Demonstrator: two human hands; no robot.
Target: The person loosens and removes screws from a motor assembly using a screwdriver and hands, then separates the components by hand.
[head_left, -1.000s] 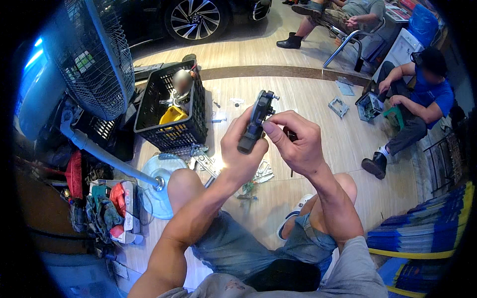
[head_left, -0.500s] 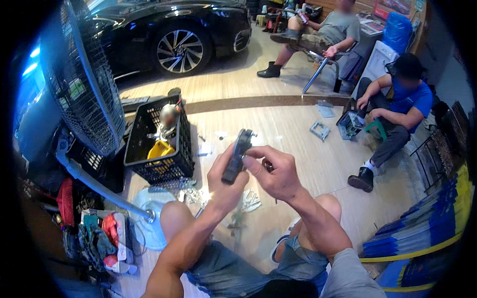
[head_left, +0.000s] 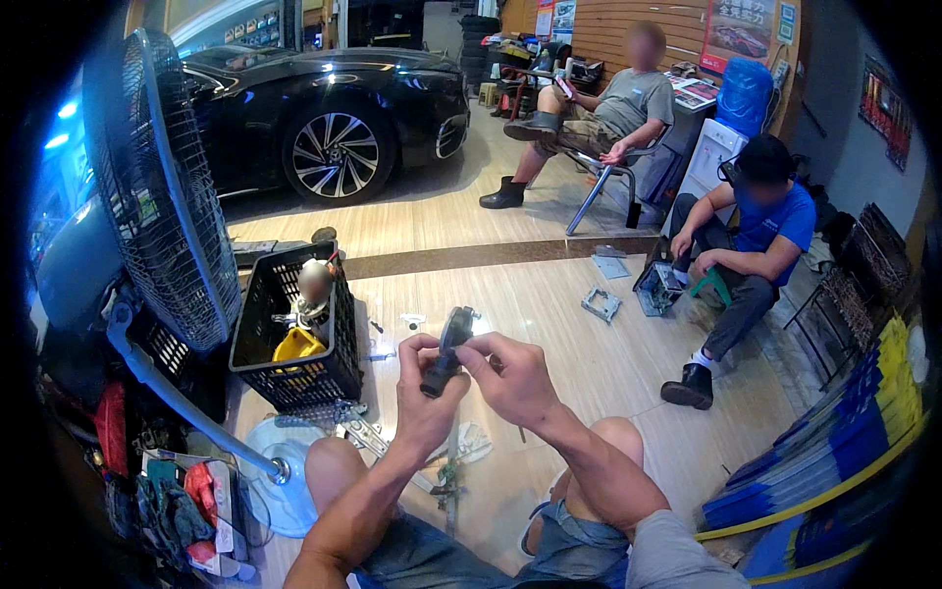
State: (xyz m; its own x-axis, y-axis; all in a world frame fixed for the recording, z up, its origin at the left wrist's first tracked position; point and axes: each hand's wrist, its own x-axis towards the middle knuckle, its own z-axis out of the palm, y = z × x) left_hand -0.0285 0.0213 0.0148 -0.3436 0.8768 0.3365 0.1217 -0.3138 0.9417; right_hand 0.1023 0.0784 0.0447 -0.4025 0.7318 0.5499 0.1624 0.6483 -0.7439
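My left hand (head_left: 424, 404) is closed round a black, elongated part (head_left: 449, 351) with a rounded upper end and a small metallic piece sticking out at its top. The part stands tilted in front of my knees, above the floor. My right hand (head_left: 518, 381) presses its thumb and forefinger together against the right side of the part. Something small and dark shows among its curled fingers, but I cannot make out what it is. Below the hands, loose metal pieces (head_left: 365, 432) and a whitish piece (head_left: 473, 442) lie on the floor.
A black crate (head_left: 294, 378) holding a yellow object stands ahead left, beside a large fan (head_left: 177, 196). A person in blue (head_left: 775, 216) sits at the right near a metal frame (head_left: 600, 305); another person (head_left: 638, 103) sits farther back. A black car (head_left: 324, 93) stands behind.
My view has tilted upward, so my hands and the floor things appear lower in the picture. Both hands remain at the black part, with only slight finger movement.
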